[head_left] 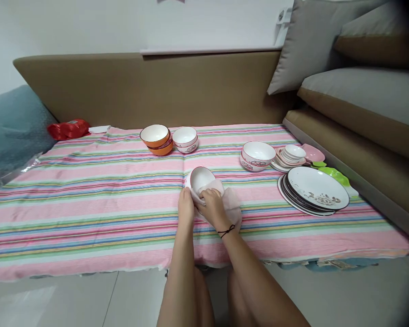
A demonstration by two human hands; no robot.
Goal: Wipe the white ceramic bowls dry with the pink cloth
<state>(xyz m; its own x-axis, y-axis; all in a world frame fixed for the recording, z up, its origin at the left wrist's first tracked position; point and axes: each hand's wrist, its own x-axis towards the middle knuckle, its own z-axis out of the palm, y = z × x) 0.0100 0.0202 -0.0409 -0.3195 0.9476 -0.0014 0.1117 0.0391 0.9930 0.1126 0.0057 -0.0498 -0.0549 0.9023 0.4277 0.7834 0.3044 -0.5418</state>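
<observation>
A small white bowl [200, 176] lies tilted on the striped cloth [105, 200], its opening facing me. My left hand [186, 207] grips its near left rim. My right hand [212, 205], with a black band at the wrist, presses a pale pink rag [230, 204] against the bowl's near right side. Part of the rag hangs beyond the hand to the right.
Orange stacked bowls [156, 138] and a white patterned bowl [185, 138] stand farther back. At right are stacked white bowls [258, 156], small saucers [291, 156], a pink dish [312, 153], stacked plates [315, 190] and a green dish [336, 176]. A red bag [68, 129] lies at back left.
</observation>
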